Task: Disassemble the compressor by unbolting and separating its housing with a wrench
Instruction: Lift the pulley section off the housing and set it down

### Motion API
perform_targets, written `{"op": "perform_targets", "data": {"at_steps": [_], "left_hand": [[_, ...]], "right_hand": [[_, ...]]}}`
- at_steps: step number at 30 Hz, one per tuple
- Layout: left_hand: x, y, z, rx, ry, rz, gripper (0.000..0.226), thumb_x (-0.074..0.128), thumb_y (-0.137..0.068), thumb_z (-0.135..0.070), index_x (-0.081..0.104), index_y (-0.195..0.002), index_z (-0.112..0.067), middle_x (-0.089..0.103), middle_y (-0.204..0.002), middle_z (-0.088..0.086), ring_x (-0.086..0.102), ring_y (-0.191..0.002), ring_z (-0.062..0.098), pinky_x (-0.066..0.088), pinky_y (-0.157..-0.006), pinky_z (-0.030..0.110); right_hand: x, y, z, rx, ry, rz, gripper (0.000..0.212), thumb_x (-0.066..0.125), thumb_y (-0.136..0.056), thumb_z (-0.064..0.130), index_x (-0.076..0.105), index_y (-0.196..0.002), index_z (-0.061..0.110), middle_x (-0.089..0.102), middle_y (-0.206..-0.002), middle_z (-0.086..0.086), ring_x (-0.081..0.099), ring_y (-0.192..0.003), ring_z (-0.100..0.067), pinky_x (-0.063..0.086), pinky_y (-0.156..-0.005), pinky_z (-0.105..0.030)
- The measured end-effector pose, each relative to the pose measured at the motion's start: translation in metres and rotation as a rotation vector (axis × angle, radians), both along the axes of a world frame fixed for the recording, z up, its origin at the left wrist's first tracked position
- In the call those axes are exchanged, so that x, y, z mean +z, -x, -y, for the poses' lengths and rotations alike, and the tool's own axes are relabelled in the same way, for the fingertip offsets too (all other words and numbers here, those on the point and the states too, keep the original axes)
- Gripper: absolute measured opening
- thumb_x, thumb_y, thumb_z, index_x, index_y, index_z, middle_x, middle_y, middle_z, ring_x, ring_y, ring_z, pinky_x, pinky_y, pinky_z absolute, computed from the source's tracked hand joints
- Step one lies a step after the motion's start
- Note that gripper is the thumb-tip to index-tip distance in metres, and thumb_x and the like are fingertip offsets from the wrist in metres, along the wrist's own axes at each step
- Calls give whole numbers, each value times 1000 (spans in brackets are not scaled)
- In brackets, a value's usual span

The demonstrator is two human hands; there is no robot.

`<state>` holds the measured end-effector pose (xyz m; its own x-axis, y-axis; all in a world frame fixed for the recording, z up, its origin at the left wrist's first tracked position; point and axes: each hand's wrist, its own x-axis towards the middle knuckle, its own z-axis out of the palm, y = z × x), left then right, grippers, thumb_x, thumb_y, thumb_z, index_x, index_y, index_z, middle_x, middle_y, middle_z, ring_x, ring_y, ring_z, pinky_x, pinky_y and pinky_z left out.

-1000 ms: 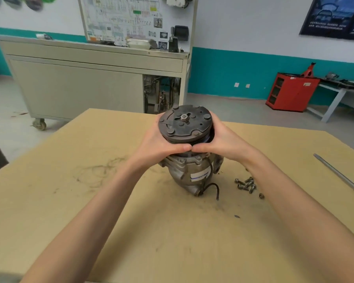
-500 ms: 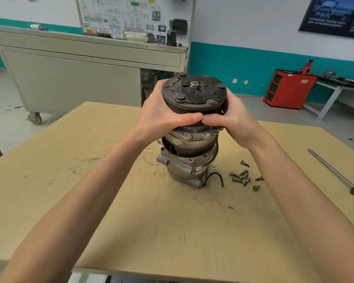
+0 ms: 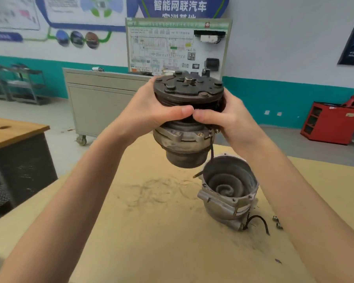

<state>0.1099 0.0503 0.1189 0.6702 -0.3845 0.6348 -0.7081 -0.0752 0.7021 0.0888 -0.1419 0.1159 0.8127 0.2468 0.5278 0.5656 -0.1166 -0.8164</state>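
Both hands are wrapped around the round pulley end of the compressor's front half [image 3: 184, 144]. The left hand [image 3: 149, 111] curls round its left side and the right hand [image 3: 229, 117] round its right, with the thumb tips meeting at the near side.

A second ago the compressor stood on the table [image 3: 151, 242] in one piece. Half a second ago a gap had opened at the joint. Now the front half is up in the air, fully clear of the back shell [image 3: 229, 193], which stands alone on the table below and to the right. The housing is therefore separated, and I judge that what remains is to set the lifted half down.

The lifted half hangs roughly upright, with its long axis near vertical, pulley face up and narrow end pointing down. A thin dark wire dangles from it towards the shell's rim.

The shell also stands nearly upright, its open mouth up and showing a spiral inside. Loose bolts [image 3: 277, 221] lie just beside it.
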Motion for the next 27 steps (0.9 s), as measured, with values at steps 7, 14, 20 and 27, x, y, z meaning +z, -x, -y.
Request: {"op": "perform_targets", "data": {"at_steps": [7,14,20,27], "left_hand": [[-61,-35,-78,120,-121,-236,57,79,-54,-45,59,-106,-33,72,-99,-15,66,-97,3,50,-75,13],[-119,-50,-106,160,-156,-374,46,79,-62,-36,63,-104,-39,71,-99,-24,65,-94,-6,47,-74,6],[-142,-56,-106,163,-103,-366,55,83,-62,-23,55,-108,-29,70,-100,-26,64,-97,-6,49,-77,10],[-151,-64,-106,154,-156,-398,82,80,-60,-24,39,-131,-14,58,-122,-8,58,-106,-9,47,-85,10]], "right_hand": [[-73,-45,-82,47,-98,-247,53,82,-64,11,58,-110,25,70,-101,12,64,-96,-4,51,-74,-14],[-133,-73,-111,47,-112,-393,70,81,-54,13,56,-120,15,68,-111,2,63,-99,-6,50,-72,-14],[-151,-83,-110,37,-30,-409,74,82,-53,17,53,-122,19,66,-115,3,61,-106,-9,50,-75,-15],[-140,-65,-109,-20,176,-448,92,81,-73,16,25,-145,20,45,-140,2,38,-134,-18,44,-99,-24]]}}
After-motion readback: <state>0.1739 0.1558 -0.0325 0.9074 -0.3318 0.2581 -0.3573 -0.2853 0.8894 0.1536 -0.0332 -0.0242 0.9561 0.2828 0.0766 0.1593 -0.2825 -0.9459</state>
